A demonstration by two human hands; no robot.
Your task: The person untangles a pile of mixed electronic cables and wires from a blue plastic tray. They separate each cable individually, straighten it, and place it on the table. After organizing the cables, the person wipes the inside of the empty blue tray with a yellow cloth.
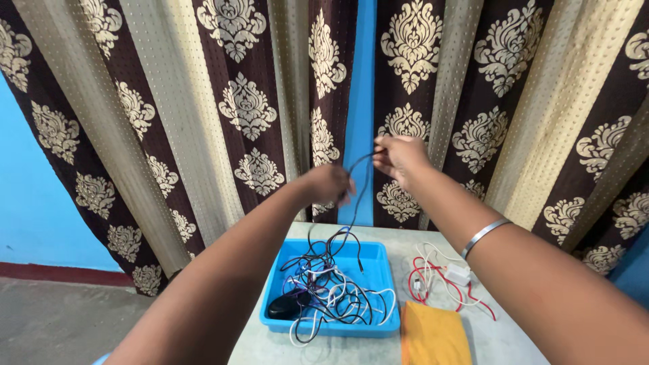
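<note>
The grey table [487, 338] bears a blue tray [378, 270], loose cables [433, 277] and an orange cloth [433, 334].

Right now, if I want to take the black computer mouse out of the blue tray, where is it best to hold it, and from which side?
Probably grip the black mouse across its rounded body, coming from above at the near left corner of the blue tray. That corner side looks free, while the tangled cables lie on its right. Both the left hand and the right hand hold a black cable.
</note>
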